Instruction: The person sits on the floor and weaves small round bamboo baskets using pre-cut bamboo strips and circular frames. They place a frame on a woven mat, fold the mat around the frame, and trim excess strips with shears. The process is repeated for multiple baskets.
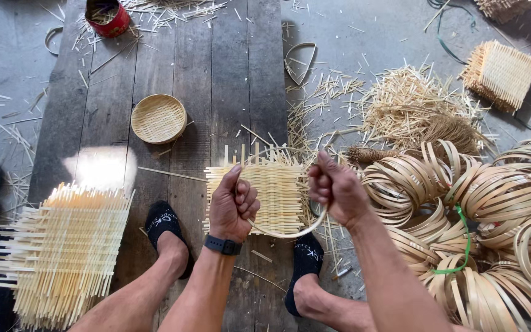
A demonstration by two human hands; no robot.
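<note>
Both sets of fingers are clamped tight right now. My left hand point(233, 208) is curled shut around the left side of the bamboo hoop point(290, 233), thumb up against the woven mat point(258, 198), and my right hand point(334, 186) is fisted around the hoop's right side. The mat sits square inside that hoop, loose strip ends poking out the top, held up just above the planks between my two feet.

What worries me: the hoop is thin and bent under tension, so if either grip slacks I reckon it springs open and the mat drops out. Squeeze too hard and it might crack, or those stray ends could splinter into my palm.

Out from the mat: a finished little round basket point(158, 118) lies beyond it on the wooden planks point(216, 67), and a red can point(108, 16) further back. To the mat's left there's a stack of woven mats point(62, 249); to its right a big heap of bamboo hoops point(493, 209), some tied with green string, with offcuts point(401, 104) behind them. The floor around is grey concrete, littered with slivers.
</note>
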